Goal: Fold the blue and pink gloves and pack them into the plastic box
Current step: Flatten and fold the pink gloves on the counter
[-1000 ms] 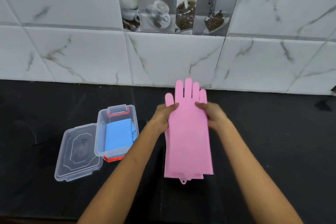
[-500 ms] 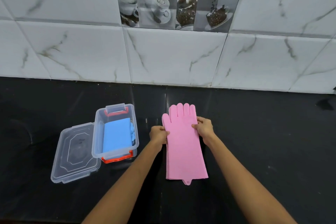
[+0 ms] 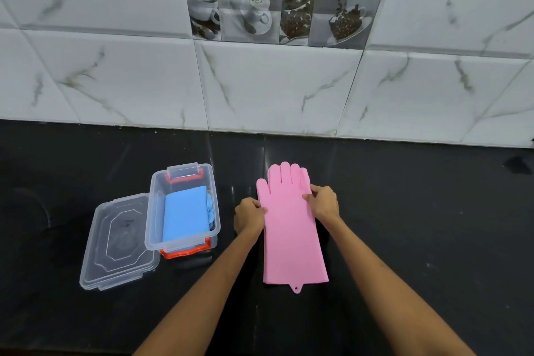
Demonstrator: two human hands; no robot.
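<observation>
The pink gloves (image 3: pixel 291 234) lie flat and stacked on the black counter, fingers pointing toward the wall. My left hand (image 3: pixel 249 215) grips their left edge below the thumb. My right hand (image 3: pixel 323 202) pinches the right edge near the fingers. To the left stands the clear plastic box (image 3: pixel 154 205) with orange latches, open, and the folded blue gloves (image 3: pixel 186 214) lie inside it.
The box's clear lid (image 3: pixel 115 243) lies flat on the counter, touching the box's left side. The black counter (image 3: pixel 433 225) runs to a white marble-tile wall (image 3: pixel 274 84) at the back.
The pink gloves were held raised a second ago; both hands have lowered them flat onto the counter and still hold their edges. The view has tilted up slightly.
</observation>
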